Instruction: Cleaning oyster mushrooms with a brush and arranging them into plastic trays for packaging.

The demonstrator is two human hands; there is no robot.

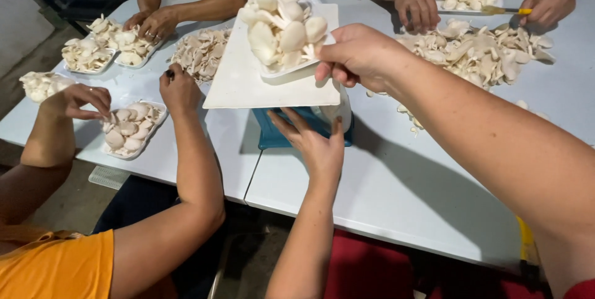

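Right hand (359, 57) pinches the rim of a foam tray of oyster mushrooms (285, 26) above a white square board (248, 82) on a teal scale (297, 128).
Tray's long axis runs away from the camera, slightly tilted. Left hand (313, 141) is spread, fingers on the scale's front. Scale mostly hidden under the board. Loose mushroom pile (477, 51) just right; co-workers' hands fill other trays (130, 128) left and far.
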